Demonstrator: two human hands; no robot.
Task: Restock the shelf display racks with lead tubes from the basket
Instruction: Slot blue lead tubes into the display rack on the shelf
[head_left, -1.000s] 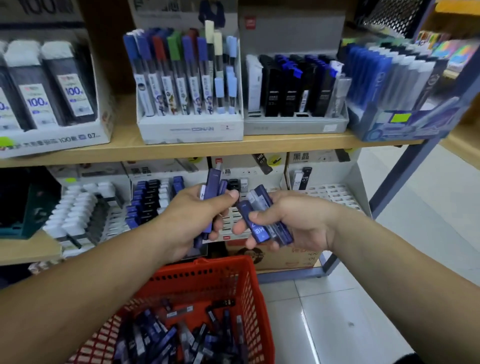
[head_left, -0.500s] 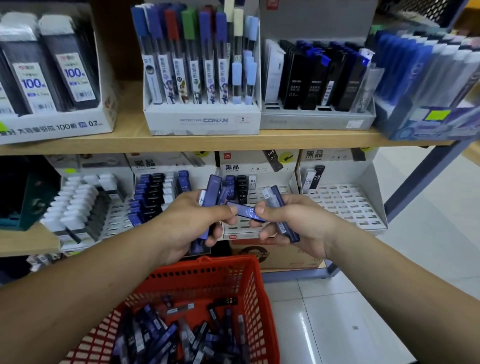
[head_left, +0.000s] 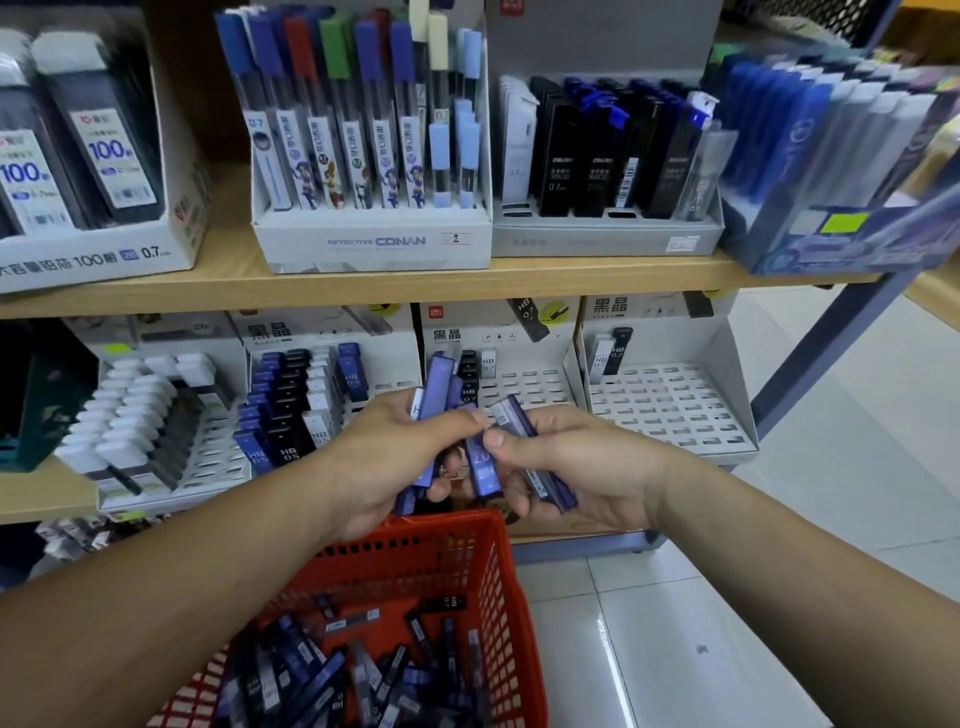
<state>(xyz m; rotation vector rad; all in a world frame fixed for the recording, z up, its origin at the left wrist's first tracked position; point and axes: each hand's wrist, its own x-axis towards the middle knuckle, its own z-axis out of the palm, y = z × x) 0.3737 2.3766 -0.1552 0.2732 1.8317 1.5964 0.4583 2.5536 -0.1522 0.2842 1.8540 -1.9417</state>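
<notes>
The wooden shelf (head_left: 571, 275) bears cardboard display racks (head_left: 374, 241) holding lead tubes (head_left: 332, 104).

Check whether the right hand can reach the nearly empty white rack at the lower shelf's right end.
Probably yes: the right hand hovers just left of that rack, and nothing stands between them. Its grip holds lead tubes, so it could slot one without first freeing itself.

Wooden shelf board (head_left: 363, 291) runs across the upper frame. On it, left to right: white box marked 100 and 0.7 (head_left: 93, 260), white Detective Conan box (head_left: 374, 241) of coloured-cap cases, grey tray (head_left: 602, 236) of black cases, blue box (head_left: 841, 244) tilted at upper right. Dark teal box (head_left: 36, 410) at mid-left edge. Blue metal post (head_left: 826, 348) slants at right. Glossy white tiled floor (head_left: 779, 597) lower right.
</notes>
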